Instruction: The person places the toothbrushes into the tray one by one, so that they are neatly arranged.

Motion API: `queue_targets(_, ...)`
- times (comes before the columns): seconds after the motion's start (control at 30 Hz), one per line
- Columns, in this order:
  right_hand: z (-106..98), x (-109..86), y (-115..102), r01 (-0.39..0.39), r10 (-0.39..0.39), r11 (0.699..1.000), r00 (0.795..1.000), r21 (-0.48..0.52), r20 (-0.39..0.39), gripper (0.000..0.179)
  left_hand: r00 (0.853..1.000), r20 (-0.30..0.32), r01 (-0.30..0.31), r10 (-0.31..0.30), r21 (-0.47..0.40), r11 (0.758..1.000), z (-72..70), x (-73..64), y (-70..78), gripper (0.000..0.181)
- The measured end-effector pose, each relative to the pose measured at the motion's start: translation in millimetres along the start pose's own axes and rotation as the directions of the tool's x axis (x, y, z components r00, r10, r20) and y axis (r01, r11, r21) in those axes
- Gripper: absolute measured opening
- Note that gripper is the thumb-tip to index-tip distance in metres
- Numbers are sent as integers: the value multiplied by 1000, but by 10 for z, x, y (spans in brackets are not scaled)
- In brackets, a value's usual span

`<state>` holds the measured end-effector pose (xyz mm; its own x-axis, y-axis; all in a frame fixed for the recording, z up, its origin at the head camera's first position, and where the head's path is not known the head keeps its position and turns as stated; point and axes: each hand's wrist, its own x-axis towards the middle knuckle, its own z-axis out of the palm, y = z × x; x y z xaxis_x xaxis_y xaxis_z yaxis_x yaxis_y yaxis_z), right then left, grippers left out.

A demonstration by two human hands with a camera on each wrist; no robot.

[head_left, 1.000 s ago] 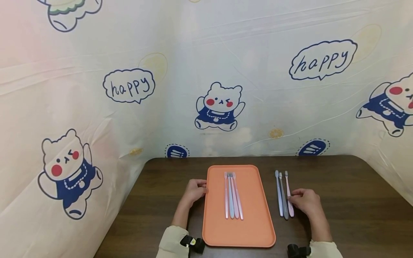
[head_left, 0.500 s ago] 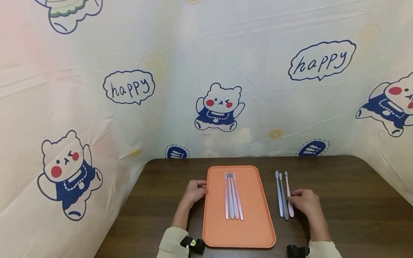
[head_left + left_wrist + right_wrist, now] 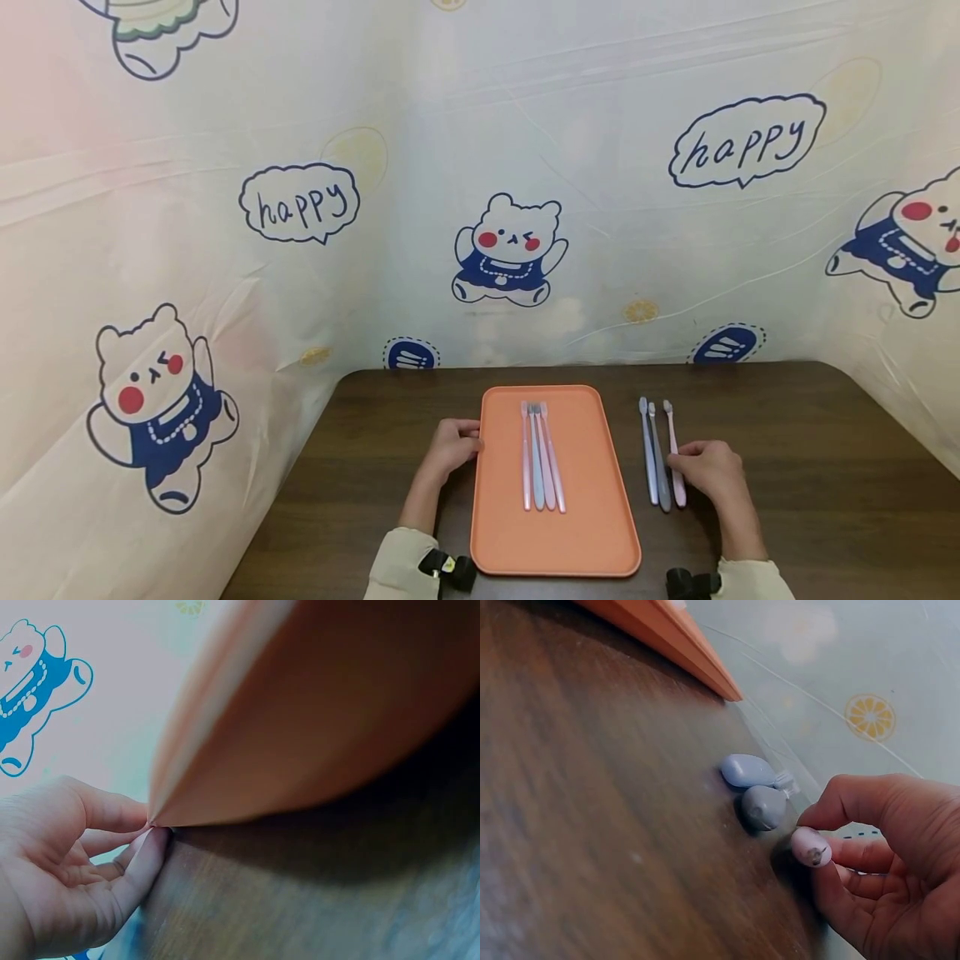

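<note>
My left hand [image 3: 450, 446] pinches the left rim of an orange tray [image 3: 596, 508] between thumb and fingers; the left wrist view shows the tray's side [image 3: 300, 720] at that grip. Several pink and blue toothbrushes [image 3: 537, 467] lie side by side on the tray, heads to the far end. To the right of the tray, my right hand [image 3: 711, 467] pinches the handle of a pink toothbrush [image 3: 672, 433]. Its rounded end [image 3: 811, 847] shows between thumb and finger in the right wrist view. Just left of it lie a grey toothbrush [image 3: 660, 467] and a blue toothbrush [image 3: 647, 454].
A dark wooden table [image 3: 840, 467] carries everything, its rounded far corners meeting a printed curtain [image 3: 600, 208] behind. Wood surface extends on both sides of the tray.
The head end of the pink toothbrush has shifted slightly right, away from the grey one, in my right hand's pinch. My left hand and the tray stay put.
</note>
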<state>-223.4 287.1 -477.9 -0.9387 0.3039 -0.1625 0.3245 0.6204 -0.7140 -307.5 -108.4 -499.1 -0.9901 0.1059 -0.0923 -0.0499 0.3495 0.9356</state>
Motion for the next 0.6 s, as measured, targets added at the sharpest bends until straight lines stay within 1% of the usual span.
queue_targets(0.17, -16, 17, 31, 10, -10, 999, 1000, 38, 0, 44, 1000, 2, 3, -3, 7, 1000, -3, -1, 1, 43)
queue_targets(0.27, -25, 20, 49, 14, -16, 994, 1000, 108, 17, 43, 1000, 4, 8, -8, 4, 1000, -4, -2, 6, 43)
queue_targets(0.43, -38, 9, 66, -6, -7, 970, 999, 241, 52, 42, 1000, 2, 8, -7, -7, 1000, 0, -4, 9, 43)
queue_targets(0.6, -43, 5, 79, -26, 3, 953, 997, 301, 76, 43, 1000, 3, 2, -2, -12, 1000, 1, -12, 12, 43)
